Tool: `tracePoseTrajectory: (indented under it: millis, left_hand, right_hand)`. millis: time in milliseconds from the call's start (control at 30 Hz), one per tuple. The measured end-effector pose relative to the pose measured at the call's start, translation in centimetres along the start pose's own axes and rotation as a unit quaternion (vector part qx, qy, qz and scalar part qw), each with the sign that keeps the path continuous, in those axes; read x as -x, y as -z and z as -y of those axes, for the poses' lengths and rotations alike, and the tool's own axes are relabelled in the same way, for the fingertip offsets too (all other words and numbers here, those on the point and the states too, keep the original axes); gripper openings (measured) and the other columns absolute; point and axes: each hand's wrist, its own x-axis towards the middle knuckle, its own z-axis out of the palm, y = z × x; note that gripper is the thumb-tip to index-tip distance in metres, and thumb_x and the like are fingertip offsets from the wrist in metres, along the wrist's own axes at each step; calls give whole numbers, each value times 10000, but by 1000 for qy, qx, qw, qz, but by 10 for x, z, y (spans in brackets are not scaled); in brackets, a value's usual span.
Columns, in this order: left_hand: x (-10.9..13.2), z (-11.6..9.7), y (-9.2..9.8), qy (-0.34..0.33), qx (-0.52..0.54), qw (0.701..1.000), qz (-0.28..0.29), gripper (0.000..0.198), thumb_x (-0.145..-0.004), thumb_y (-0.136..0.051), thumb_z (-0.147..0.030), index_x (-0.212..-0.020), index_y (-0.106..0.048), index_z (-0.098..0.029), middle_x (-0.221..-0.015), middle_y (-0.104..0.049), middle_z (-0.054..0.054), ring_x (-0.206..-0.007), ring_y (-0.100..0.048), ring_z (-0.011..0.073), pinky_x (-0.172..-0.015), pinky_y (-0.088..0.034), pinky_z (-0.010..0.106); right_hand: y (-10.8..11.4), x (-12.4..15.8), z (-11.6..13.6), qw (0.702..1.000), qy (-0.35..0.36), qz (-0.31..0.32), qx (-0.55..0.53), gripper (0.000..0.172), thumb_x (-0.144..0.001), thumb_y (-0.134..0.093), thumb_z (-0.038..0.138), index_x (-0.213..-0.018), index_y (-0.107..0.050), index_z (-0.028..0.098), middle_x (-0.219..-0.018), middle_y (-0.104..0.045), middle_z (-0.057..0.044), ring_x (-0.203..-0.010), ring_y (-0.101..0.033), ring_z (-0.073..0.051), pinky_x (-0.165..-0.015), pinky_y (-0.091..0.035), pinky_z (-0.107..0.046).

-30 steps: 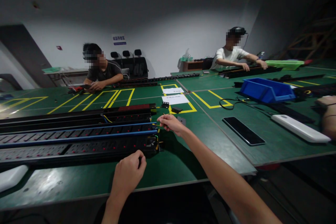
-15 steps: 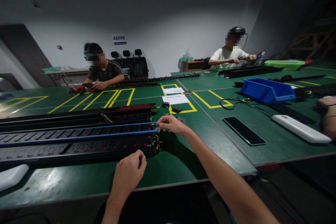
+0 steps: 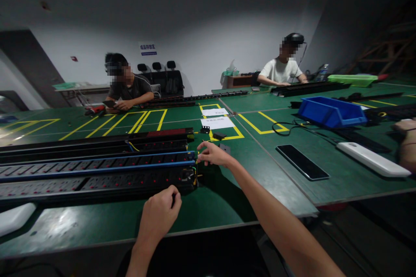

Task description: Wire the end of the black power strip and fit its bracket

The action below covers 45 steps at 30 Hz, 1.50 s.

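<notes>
My right hand (image 3: 212, 154) is at the right end of a long black power strip with blue edges (image 3: 143, 162). Its thumb and fingers come together beside a bit of yellow wire; whatever they pinch is too small to make out. My left hand (image 3: 161, 211) is loosely curled near the table's front edge, and nothing shows in it. Just beyond it lies another black power strip with red dots (image 3: 133, 180), with yellow and green wires (image 3: 195, 174) sticking out at its end. Behind the blue-edged strip are further black strips and a channel (image 3: 156, 133).
Small black brackets (image 3: 219, 136) and paper sheets (image 3: 217, 122) lie past my right hand. To the right are a phone (image 3: 302, 161), a white device (image 3: 372, 159) with a cable and a blue bin (image 3: 331, 111). Two people sit across the green table (image 3: 260, 173); another person's hand shows at right.
My right hand has shifted slightly right, off the strip's end. My left hand stays put. The person at far right across the table has lowered their hands.
</notes>
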Motion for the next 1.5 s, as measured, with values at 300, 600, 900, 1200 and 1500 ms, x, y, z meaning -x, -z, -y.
tracePoseTrajectory:
  millis: [300, 600, 900, 1200, 1500]
  left_hand:
    - [-1, 1, -3, 3, -1, 1000, 2, 216, -950, -446, -288, -851, -631, -232, -696, -659, -11, -622, -592, 127, -605, -283, 255]
    - [0, -1, 0, 5, -2, 1000, 6, 221, -952, -442, -290, -850, -628, -228, -709, -667, -8, -627, -591, 125, -604, -284, 254]
    - [0, 0, -1, 6, 2, 1000, 3, 212, -946, -451, -289, -850, -630, -229, -705, -664, -8, -635, -600, 129, -602, -284, 250]
    - [-1, 0, -1, 2, -7, 1000, 8, 215, -950, -444, -287, -859, -631, -233, -704, -667, -8, -638, -607, 136, -610, -289, 254]
    - [0, 1, -2, 2, -2, 1000, 4, 219, -952, -440, -287, -852, -626, -232, -709, -668, -6, -639, -609, 132, -603, -288, 246]
  right_hand:
    - [-1, -6, -7, 999, -4, 6, 35, 265, -879, -659, 190, -1127, -633, 97, -790, -736, -69, -580, -614, -122, -498, -455, -221]
    - [4, -10, -15, 981, 54, -51, 178, 347, -810, -757, 285, -1108, -719, 110, -828, -708, -60, -711, -627, -156, -613, -442, -247]
    - [2, -8, -10, 981, 46, -55, 178, 330, -802, -758, 277, -1095, -722, 130, -801, -680, -39, -682, -590, -142, -607, -426, -244]
    - [-1, -9, -10, 976, 49, -77, 198, 339, -778, -770, 269, -1085, -723, 133, -812, -682, -38, -707, -602, -149, -621, -422, -245]
    - [2, -9, -11, 977, 54, -70, 196, 313, -785, -766, 313, -1041, -744, 134, -814, -692, -53, -695, -596, -154, -605, -416, -248]
